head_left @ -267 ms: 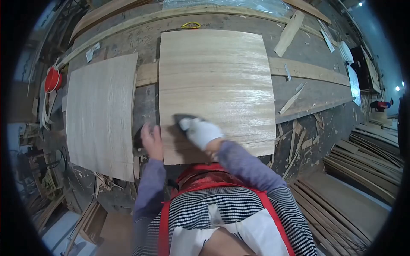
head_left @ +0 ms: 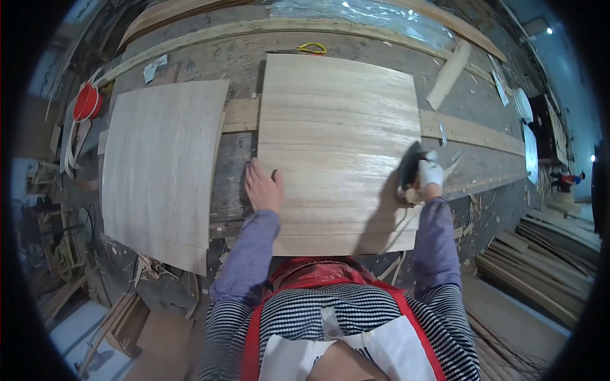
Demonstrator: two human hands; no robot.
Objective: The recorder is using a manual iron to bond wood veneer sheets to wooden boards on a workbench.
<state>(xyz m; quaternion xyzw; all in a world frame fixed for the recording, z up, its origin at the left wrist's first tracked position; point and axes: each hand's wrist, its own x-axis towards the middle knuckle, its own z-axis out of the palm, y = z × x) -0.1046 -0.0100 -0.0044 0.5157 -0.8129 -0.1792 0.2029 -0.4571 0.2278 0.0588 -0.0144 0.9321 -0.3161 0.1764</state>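
A pale wood-veneered panel (head_left: 340,127) lies on the workbench before me, its grain running sideways. My right hand (head_left: 431,176), in a white glove, grips an iron (head_left: 409,178) at the panel's right edge. The iron is dark with a pointed front, and a cord trails from its back. My left hand (head_left: 264,188) is bare and rests on the panel's left edge, fingers stretched out, holding nothing. Left of it lies a second pale panel (head_left: 162,171), its grain running away from me. Beyond the first panel's far edge are yellow-handled scissors (head_left: 312,48).
Clear plastic film (head_left: 368,20) and long wood strips lie along the bench's far side. Loose veneer scraps (head_left: 449,75) are to the right, a red round object (head_left: 88,101) at the far left. Stacked boards (head_left: 540,254) stand at the right; another person (head_left: 565,181) is in the distance.
My right hand and the iron have moved from the panel's lower left to its right edge. My left hand has come onto the panel's left edge. The whole view has shifted slightly.
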